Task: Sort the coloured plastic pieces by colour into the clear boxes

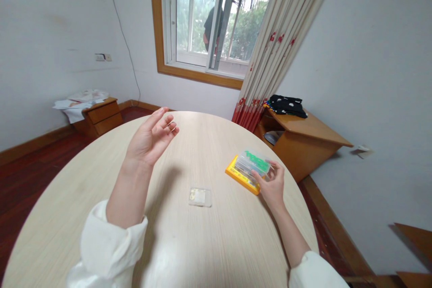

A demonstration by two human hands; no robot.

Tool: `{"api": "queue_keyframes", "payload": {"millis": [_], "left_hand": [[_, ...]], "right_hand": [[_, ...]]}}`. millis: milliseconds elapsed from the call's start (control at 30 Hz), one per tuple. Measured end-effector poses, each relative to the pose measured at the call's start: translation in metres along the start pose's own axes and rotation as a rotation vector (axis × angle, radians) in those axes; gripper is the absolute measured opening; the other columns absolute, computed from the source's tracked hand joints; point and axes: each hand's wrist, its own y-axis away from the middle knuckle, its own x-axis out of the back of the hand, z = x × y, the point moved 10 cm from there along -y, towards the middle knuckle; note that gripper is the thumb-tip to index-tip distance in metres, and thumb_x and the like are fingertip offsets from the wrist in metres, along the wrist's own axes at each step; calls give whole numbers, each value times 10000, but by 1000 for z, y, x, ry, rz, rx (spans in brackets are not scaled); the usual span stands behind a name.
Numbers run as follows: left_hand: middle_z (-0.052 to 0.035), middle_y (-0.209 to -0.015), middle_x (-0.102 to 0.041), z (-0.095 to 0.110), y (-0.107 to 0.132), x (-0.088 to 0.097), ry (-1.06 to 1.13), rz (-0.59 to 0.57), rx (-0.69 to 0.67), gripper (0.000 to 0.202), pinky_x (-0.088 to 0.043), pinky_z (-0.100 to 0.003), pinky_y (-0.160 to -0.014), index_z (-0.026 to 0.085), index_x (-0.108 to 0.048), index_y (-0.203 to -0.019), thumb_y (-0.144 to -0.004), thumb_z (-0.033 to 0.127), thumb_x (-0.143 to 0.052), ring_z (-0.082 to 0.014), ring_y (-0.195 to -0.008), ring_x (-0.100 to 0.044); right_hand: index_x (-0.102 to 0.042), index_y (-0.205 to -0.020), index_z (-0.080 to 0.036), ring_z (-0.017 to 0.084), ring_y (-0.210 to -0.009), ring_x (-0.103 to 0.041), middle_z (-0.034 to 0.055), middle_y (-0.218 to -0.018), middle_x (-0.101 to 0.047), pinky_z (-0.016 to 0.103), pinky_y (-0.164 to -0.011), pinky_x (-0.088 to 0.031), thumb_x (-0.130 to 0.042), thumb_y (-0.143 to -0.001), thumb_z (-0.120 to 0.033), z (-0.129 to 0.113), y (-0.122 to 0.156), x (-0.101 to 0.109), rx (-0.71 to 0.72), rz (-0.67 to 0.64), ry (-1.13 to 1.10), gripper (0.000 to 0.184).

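Observation:
On the right of the table, my right hand grips a clear plastic cover with green lettering by its right end, thumb on the near side and fingers behind. The cover sits over or just above a yellow-orange case with dark slender tools inside; whether the two touch I cannot tell. My left hand is raised over the left part of the table, palm turned inward, fingers apart and slightly curled, holding nothing. Between the hands lies a small clear flat box with a whitish piece in it.
The round pale wooden table fills the foreground. Behind it on the right stands a wooden desk with folded dark cloth on top. A small drawer cabinet is at the back left, a curtain beside the window.

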Motion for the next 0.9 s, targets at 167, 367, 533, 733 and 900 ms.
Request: {"api": "queue_keyframes", "payload": {"millis": [167,367,533,733,900], "left_hand": [[22,-665,-576,1,-1,1,-10,1,-12,189,-466,-234,-665,185,-585,-796,-687,265,-717,-79,-568,-537],[25,-656,-578,1,-2,3,-5,-2,-24,196,-460,-237,-664,188,-581,-803,-682,265,-715,-78,-559,-539],[25,-637,-576,1,-2,3,5,13,-18,177,-456,-225,-629,184,-579,-787,-687,255,-708,-76,-539,-527],[26,-629,-575,2,-1,3,4,18,-17,161,-455,-228,-632,187,-585,-770,-691,250,-710,-80,-539,-525],[29,-637,-576,2,-2,3,7,4,-16,173,-460,-230,-642,184,-587,-782,-690,252,-717,-76,-544,-532]], "right_hand": [[-437,-1079,-242,207,-1011,-554,52,-1089,-510,417,-951,-436,-755,-608,-355,-4,0,1,20,10,-1,579],[-437,-1073,-241,208,-1013,-550,54,-1088,-507,412,-947,-433,-757,-604,-347,-3,-1,1,5,15,-10,578],[-433,-1074,-244,210,-1013,-553,52,-1088,-513,411,-941,-432,-769,-582,-338,-1,-2,2,-13,30,-37,604],[-433,-1073,-249,215,-1016,-551,53,-1098,-513,412,-929,-428,-787,-551,-315,1,-2,5,-22,30,-56,635],[-444,-1093,-243,218,-1028,-547,63,-1111,-517,414,-928,-425,-762,-594,-352,3,-3,5,2,10,-12,601]]}}
